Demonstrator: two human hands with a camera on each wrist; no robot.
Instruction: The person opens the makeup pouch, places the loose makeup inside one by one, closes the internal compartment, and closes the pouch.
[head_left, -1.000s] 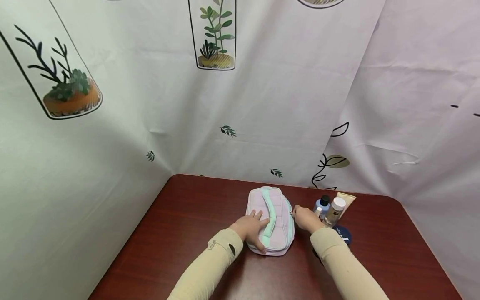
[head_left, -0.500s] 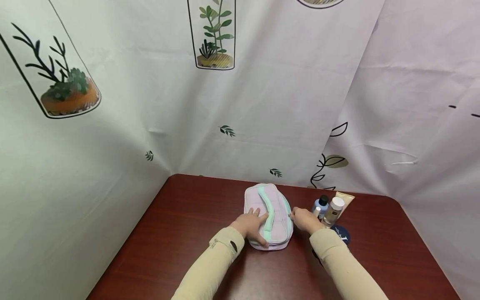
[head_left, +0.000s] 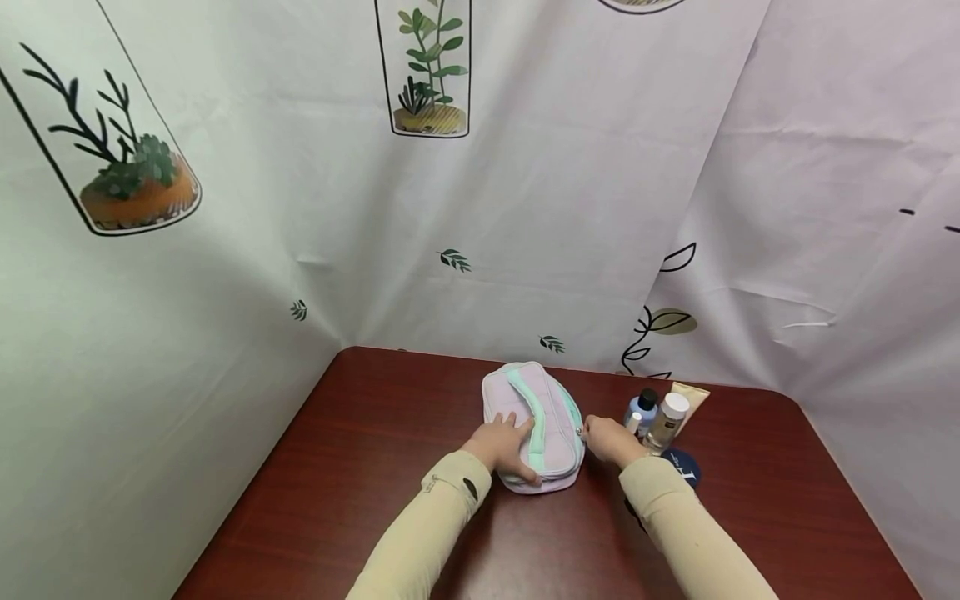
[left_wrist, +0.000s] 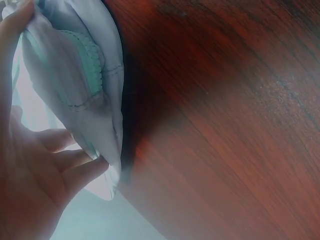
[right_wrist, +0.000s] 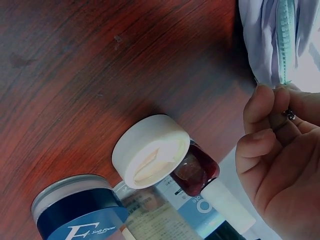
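Lilac pouch point(head_left: 557, 425) under left hand point(head_left: 504, 448), fingers spread; right hand point(head_left: 611, 440) pinches zipper pull point(right_wrist: 290, 114) at right edge.

head: bright, soft tabletop point(head_left: 517, 554) sheen; left wrist: hazy, soft; right wrist: bag point(right_wrist: 265, 37) highlights blown

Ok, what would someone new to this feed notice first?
Probably the lilac bag with its mint handle, mid-table in the head view, the left hand spread on it and the right hand pinching at its zip. Next, the blue bottle and white-capped bottle clustered just beyond the right hand, then the plant-printed cloth behind the dark red table.
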